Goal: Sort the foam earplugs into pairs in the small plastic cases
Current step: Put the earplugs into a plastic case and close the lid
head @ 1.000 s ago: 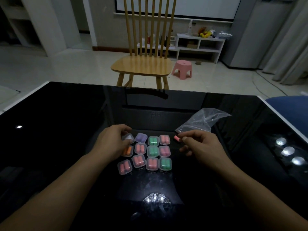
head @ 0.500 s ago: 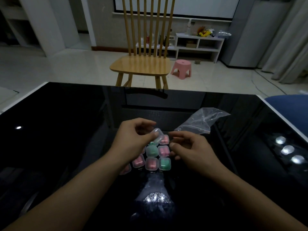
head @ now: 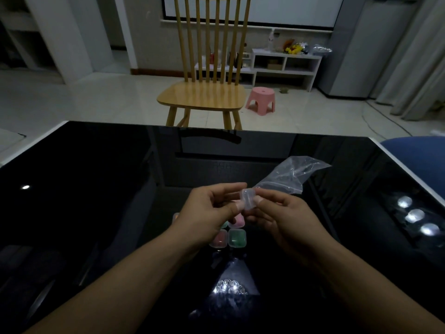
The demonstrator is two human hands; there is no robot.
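Raised above the glossy black glass tabletop [head: 96, 189]: 1 small clear plastic case [head: 248, 198], pinched from both sides. On its left, the left hand [head: 207, 213], thumb and forefinger closed on the case's edge, other fingers curled loosely behind. On its right, the right hand [head: 284, 215], thumb tip pressed to the case's right edge, fingers folded underneath. Contents of the held case too blurred to tell; whether its lid is lifted, also unclear.

Directly below the hands, lying flat on the tabletop: a cluster of small square plastic cases, mostly hidden by the wrists. Visible among them: a green-filled case [head: 237, 238] at the near right corner, a pink-filled case [head: 219, 239] touching its left side, another pink-filled case [head: 238, 221] just behind the green one, and a sliver of 1 more case [head: 175, 216] peeking out left of the left hand.

Behind the right hand, near the fingertips: a crumpled clear plastic zip bag [head: 291, 174], resting on the tabletop.

Beyond the far edge: a spindle-backed wooden chair [head: 204, 95], a small pink plastic stool [head: 260, 98] on the tiled floor to its right, and a low white shelf unit [head: 286, 66] against the wall. At the right edge, part of a blue seat [head: 419, 153].
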